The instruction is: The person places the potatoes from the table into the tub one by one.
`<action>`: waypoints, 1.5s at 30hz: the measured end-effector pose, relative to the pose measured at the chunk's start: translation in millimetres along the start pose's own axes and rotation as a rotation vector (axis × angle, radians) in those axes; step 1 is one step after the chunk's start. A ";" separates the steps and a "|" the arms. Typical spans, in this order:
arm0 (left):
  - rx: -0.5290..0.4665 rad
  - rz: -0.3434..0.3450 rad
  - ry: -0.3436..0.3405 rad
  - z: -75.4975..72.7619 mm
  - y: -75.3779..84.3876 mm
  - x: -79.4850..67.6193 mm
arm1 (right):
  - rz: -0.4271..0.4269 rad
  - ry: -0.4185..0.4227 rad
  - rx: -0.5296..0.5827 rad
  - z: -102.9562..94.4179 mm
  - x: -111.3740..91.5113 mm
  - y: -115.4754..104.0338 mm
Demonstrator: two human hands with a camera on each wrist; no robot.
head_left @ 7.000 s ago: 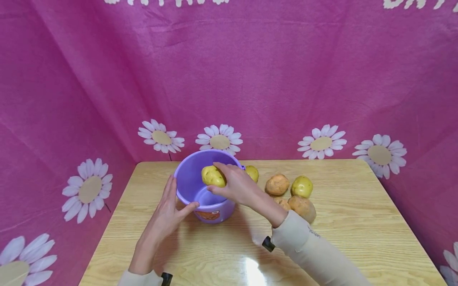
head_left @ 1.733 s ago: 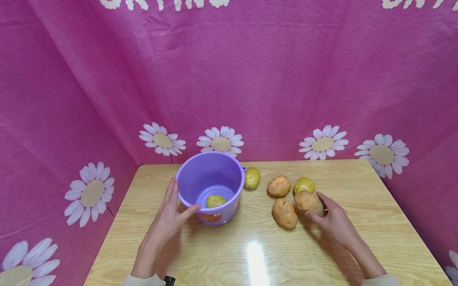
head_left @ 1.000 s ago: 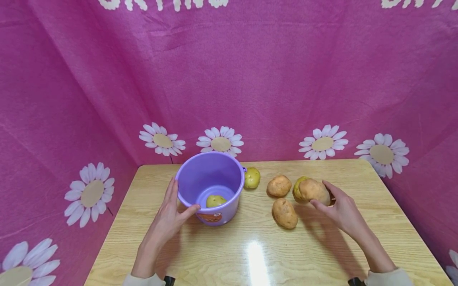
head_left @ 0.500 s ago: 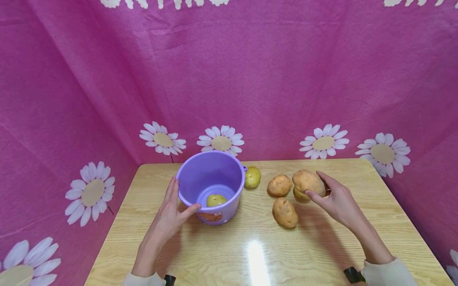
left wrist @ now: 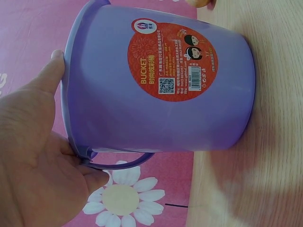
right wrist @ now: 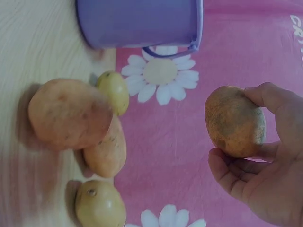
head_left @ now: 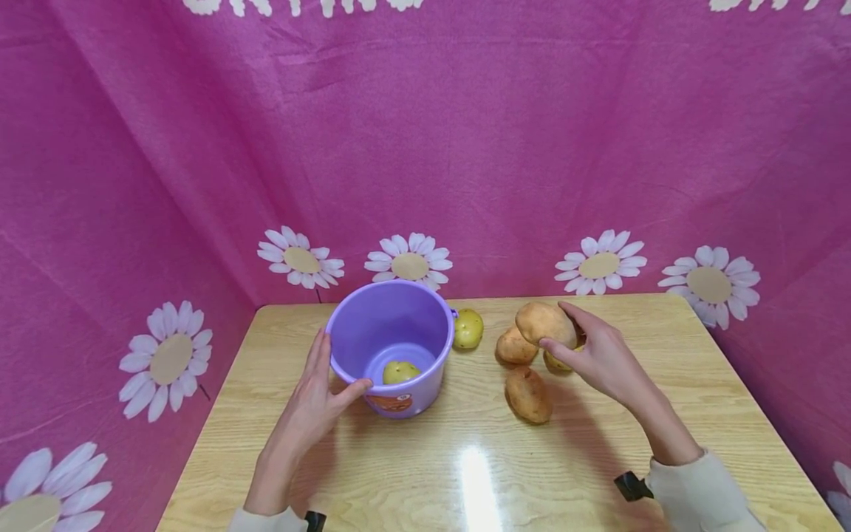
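A purple bucket (head_left: 392,340) stands upright on the table, with one yellow potato (head_left: 401,372) at its bottom. My left hand (head_left: 314,410) holds the bucket's near left side, thumb and fingers spread along the rim; the left wrist view has the thumb (left wrist: 57,56) at the rim and fingers by the handle joint. Raised above the table, a brown potato (right wrist: 235,121) is gripped between the thumb and fingers of my right hand (head_left: 601,362). Below it lie two brown potatoes (head_left: 516,346) and a yellow potato (right wrist: 100,204), partly hidden in the head view by the right hand.
Another yellow potato (head_left: 468,329) sits right beside the bucket, near the back edge. The wooden table (head_left: 425,473) is closed in at the back and sides by a pink cloth (head_left: 465,162) with white daisies. The bucket's handle (left wrist: 123,164) hangs down.
A yellow potato, earlier in my right hand over the bucket, now lies inside it. The right hand has since lifted a brown potato and moved it leftward. The left hand stays on the bucket.
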State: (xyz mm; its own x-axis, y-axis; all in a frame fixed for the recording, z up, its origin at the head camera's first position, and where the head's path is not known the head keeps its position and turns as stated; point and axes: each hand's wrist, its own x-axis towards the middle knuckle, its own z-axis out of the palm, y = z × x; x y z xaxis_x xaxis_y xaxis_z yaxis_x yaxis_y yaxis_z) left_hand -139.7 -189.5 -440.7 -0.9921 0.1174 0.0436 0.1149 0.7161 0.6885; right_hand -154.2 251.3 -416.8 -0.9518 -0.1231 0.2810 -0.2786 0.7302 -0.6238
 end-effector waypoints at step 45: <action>-0.015 0.039 0.007 0.3 -0.4 0.0 | -0.210 -0.164 0.064 102.1 84.5 -125.9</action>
State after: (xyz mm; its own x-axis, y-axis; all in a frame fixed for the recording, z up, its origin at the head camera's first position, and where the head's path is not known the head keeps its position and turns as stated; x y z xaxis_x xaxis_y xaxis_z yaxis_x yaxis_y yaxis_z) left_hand -139.7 -189.5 -441.2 -0.9873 0.1399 0.0753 0.1525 0.7009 0.6968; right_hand -212.6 80.3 -389.0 -0.8791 -0.3780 0.2905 -0.4744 0.6340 -0.6107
